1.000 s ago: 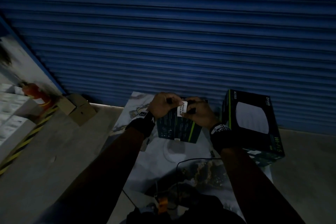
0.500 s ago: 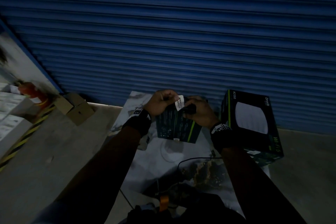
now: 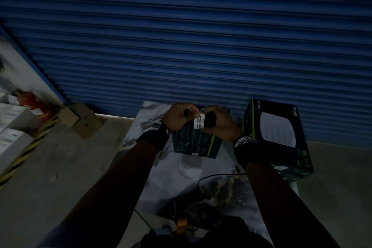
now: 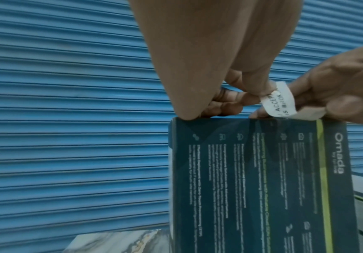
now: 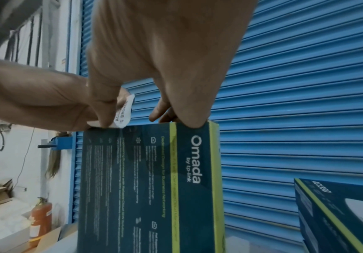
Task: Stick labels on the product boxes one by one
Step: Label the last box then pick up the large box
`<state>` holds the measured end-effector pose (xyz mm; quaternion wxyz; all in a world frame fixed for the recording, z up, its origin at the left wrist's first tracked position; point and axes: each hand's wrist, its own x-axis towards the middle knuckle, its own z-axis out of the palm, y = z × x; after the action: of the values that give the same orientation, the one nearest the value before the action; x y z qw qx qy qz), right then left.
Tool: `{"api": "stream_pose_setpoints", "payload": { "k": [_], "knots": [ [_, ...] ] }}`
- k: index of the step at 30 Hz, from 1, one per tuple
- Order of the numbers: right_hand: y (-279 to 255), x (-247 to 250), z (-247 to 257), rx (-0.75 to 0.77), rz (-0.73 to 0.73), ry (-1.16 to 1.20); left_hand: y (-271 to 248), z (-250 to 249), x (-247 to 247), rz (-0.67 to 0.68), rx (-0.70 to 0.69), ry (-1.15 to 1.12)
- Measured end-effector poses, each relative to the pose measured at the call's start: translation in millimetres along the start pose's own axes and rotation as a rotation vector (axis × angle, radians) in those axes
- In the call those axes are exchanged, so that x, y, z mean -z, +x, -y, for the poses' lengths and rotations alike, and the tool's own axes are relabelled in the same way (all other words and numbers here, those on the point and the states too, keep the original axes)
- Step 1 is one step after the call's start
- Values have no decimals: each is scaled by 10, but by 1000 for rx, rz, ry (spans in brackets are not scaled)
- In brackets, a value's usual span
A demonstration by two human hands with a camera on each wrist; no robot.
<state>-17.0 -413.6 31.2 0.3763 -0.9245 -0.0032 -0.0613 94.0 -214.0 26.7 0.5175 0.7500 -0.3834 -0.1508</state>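
A dark teal Omada box (image 3: 198, 143) stands upright on the marble-patterned sheet (image 3: 201, 169), and both hands are at its top edge. My left hand (image 3: 192, 115) pinches a white printed label (image 3: 198, 121) by its upper end. In the left wrist view the label (image 4: 277, 101) curls from my left hand's fingertips (image 4: 264, 90) down to the box (image 4: 262, 179). My right hand (image 3: 206, 117) pinches the white backing strip (image 4: 301, 114) at the label's lower end. Its thumb (image 5: 105, 113) presses by the label (image 5: 123, 111), while other fingers rest on the box top (image 5: 150, 179).
A second, larger Omada box (image 3: 277, 137) stands just right of my right wrist. A blue roller shutter (image 3: 181, 46) closes off the back. A brown carton (image 3: 80, 121), a red extinguisher (image 3: 32, 102) and white boxes (image 3: 12, 139) are at the left. A black cable (image 3: 217, 176) lies on the sheet.
The label tilted up towards my left hand, then came back down between the hands at the box's top edge. Both hands stayed on the box top.
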Motion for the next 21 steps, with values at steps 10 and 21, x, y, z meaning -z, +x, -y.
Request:
{"api": "stream_pose_setpoints", "payload": {
  "k": [10, 21],
  "knots": [
    [25, -48, -22, -4, -24, -3, 9, 17, 7, -39, -76, 51],
    [10, -288, -44, 19, -254, -146, 8, -5, -29, -81, -67, 65]
  ]
}}
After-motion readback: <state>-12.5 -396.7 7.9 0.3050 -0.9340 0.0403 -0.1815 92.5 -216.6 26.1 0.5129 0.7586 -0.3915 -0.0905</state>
